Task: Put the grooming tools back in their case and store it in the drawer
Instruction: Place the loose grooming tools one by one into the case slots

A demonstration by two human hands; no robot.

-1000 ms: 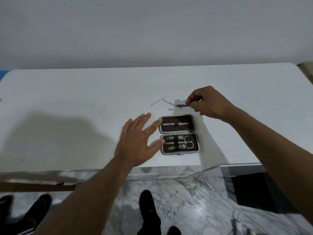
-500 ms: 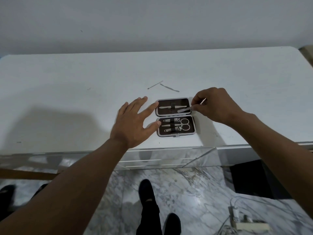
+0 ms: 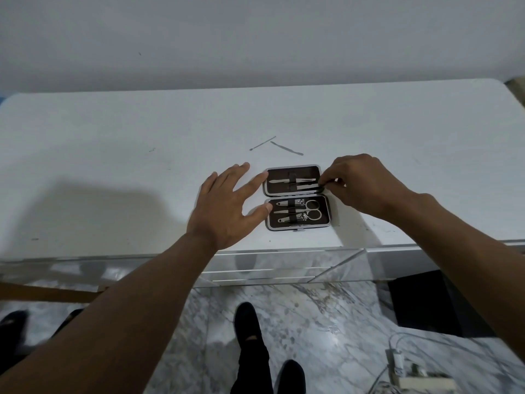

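Brown-lined case (image 3: pixel 324 223) between spread left hand (image 3: pixel 227 206) and right hand (image 3: pixel 360 186) with tool (image 3: pixel 309 187)

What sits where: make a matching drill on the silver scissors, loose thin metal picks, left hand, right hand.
1 silver scissors
2 loose thin metal picks
3 left hand
4 right hand

A pinching a slim tool
B white tabletop, beyond the brown case
C strapped in case's near half
D open, fingertips at case's edge

Pairs: 1-C; 2-B; 3-D; 4-A

bare forearms (image 3: pixel 127 297), black trousers (image 3: pixel 251 371), black shoes (image 3: pixel 245 317)
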